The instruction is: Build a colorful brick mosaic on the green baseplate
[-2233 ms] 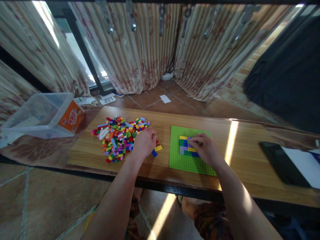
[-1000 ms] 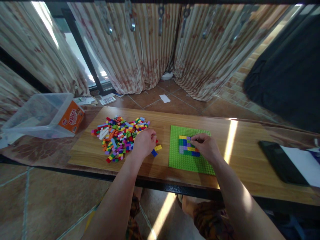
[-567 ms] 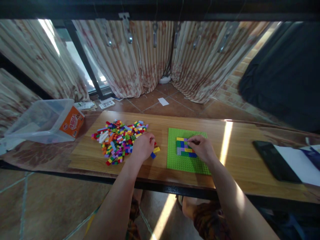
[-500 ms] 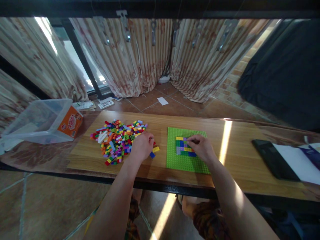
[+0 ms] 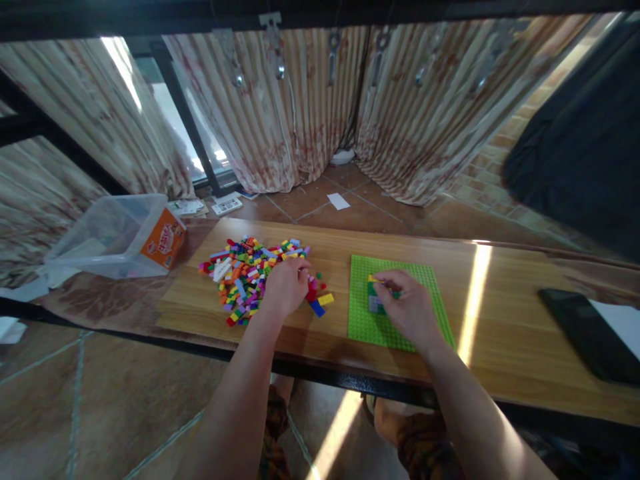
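A patch of joined toy bricks (image 5: 373,305) in several colours sits on the green baseplate (image 5: 361,327). Over that patch is my right hand (image 5: 411,308), its thumb and forefinger closed together near the yellow brick at the far left corner. The hand covers most of the patch, and whatever is between its fingertips is hidden. My left hand (image 5: 285,288) hovers at the right edge of the loose brick pile (image 5: 243,273), fingers curled in; what they hold, if anything, cannot be seen. Right beside it lie a yellow brick (image 5: 325,299) and a blue brick (image 5: 317,308).
A clear plastic box (image 5: 115,233) with an orange label stands left of the wooden board (image 5: 320,340). On the right are a black flat device (image 5: 590,333) and white paper (image 5: 620,321). A dark bar (image 5: 320,15) with metal clips crosses the top.
The whole view has shifted, so things appear farther right. My right hand has moved left across the brick patch and hides more of it. My left hand stays by the pile.
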`<state>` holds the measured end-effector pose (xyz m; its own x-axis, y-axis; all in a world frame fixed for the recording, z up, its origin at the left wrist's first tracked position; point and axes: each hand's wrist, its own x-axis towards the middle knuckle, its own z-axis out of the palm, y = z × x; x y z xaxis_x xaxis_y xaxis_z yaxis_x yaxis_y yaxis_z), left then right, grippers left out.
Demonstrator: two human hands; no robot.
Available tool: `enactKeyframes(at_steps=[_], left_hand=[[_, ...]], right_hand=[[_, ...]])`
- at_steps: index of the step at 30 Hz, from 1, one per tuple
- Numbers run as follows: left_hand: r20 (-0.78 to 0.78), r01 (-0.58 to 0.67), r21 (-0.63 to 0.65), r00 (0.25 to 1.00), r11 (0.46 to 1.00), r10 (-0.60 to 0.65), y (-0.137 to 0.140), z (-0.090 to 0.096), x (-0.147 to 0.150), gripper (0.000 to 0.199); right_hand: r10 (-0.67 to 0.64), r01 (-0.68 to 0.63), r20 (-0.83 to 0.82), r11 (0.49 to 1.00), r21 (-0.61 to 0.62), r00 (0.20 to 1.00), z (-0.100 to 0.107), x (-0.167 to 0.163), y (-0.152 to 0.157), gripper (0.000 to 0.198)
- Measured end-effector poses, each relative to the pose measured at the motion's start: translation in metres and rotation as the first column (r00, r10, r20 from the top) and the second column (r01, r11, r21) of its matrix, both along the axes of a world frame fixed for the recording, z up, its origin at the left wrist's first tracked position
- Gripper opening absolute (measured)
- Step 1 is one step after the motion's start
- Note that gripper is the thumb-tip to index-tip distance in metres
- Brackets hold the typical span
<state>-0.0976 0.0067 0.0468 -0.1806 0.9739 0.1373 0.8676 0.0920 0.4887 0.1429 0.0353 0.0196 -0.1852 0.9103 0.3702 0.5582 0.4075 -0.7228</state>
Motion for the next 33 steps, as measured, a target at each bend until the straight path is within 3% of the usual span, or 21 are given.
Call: enactKeyframes(at_steps=[3,7,15,24,29,33], left_hand=[[-0.013,-0.009,0.009,1.000,1.000,0.009,-0.001,0.001,-0.004,0.027],[-0.003,-0.012,-0.005,1.000,1.000,0.012,-0.003,0.001,-0.006,0.027],[0.008,0.023,-0.015,1.000,1.000,-0.023,-0.004,-0.002,-0.005,0.026],[0.037,0.075,-0.018,0.997,0.997,-0.075,-0.005,-0.004,0.009,0.024],[0.049,0.114,0.013,0.992,0.993,-0.114,-0.003,-0.005,0.016,0.022],[0.058,0.163,0.050,0.984,0.985,-0.166,-0.001,-0.006,0.025,0.022]], right_hand=[[0.172,-0.180,0.126,0.982,0.050,0.977,-0.006,-0.020,-0.013,0.021],[0.285,-0.306,0.230,0.950,0.063,0.931,-0.015,-0.042,-0.019,0.025],[0.351,-0.386,0.384,0.922,0.015,0.854,-0.018,-0.060,-0.017,0.021],[0.216,-0.241,0.276,0.969,0.061,0.937,-0.007,-0.033,-0.011,0.017],[-0.041,0.034,0.186,0.999,0.043,0.982,-0.002,0.002,0.004,0.025],[-0.248,0.252,0.133,0.967,-0.017,0.960,0.001,0.030,0.014,0.033]])
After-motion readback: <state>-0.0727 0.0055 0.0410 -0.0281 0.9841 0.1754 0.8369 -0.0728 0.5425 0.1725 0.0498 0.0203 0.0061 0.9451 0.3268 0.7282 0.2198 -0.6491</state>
